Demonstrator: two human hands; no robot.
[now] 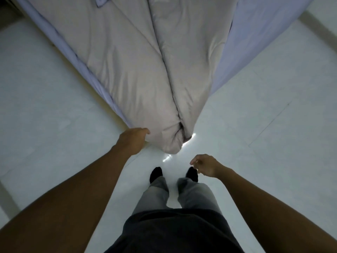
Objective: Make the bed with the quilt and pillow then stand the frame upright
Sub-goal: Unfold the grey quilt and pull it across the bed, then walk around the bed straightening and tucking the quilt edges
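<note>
A: Well, we see the quilt [138,73] spread over the bed [255,39], its corner hanging off the bed's corner down toward the pale tiled floor [273,143].

B: And we find the left hand [134,139] closed on the quilt's corner edge, fingers tucked under the fabric.

A: Right. The right hand [204,166] hangs free just above the floor, fingers loosely curled, touching nothing, well apart from the quilt.

B: We also see a long fold running down the quilt's middle to that corner, and feet in dark socks [156,173] standing just below it.
</note>
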